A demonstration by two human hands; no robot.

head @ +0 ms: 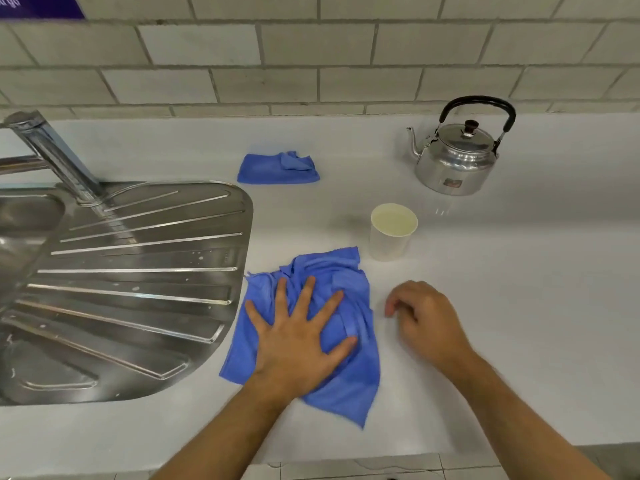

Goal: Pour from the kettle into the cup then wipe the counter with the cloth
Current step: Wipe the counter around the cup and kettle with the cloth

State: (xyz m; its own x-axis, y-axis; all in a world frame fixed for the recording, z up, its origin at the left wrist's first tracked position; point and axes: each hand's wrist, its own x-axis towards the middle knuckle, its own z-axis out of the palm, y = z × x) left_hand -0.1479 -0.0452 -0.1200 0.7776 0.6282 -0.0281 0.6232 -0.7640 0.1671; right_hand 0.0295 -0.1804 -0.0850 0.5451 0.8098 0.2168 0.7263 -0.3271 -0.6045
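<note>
A crumpled blue cloth [349,382] lies on the white counter [502,306] near the front edge. My left hand [298,341] presses flat on it with fingers spread. My right hand [426,317] hovers just right of the cloth, fingers curled loosely, holding nothing. A white paper cup [391,233] stands upright behind the cloth, with liquid in it. The steel kettle [457,157] with a black handle stands at the back right, lid on, spout pointing left.
A second blue cloth [277,168], folded, lies at the back centre. A steel sink drainboard [138,282] fills the left side, with a tap [52,150] above it. A tiled wall [311,64] runs behind the counter.
</note>
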